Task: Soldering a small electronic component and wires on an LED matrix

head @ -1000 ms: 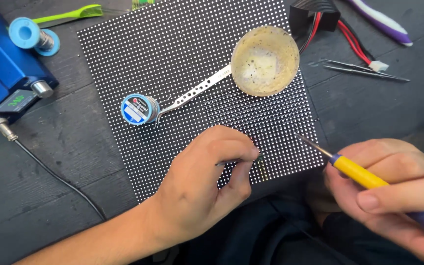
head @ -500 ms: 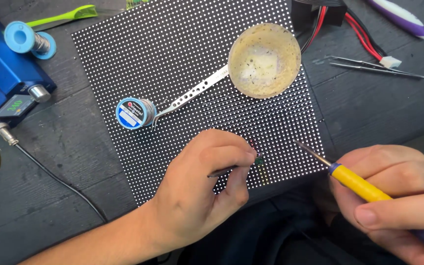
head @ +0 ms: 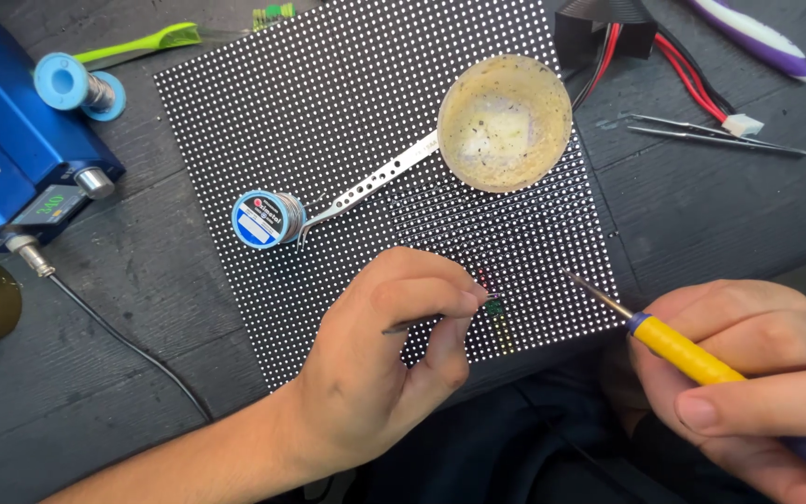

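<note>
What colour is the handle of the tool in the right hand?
Yellow, on the soldering iron; the head view shows it.

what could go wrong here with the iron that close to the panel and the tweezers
1. The soldering iron in the right hand has its bare tip hovering over the LED panel; a slip might scorch neighbouring LEDs.
2. The left hand pinches tweezers near that tip, so its fingers could get burned.
3. The solder spool and residue-stained dish sit on the panel; a nudge may shift them.
</note>
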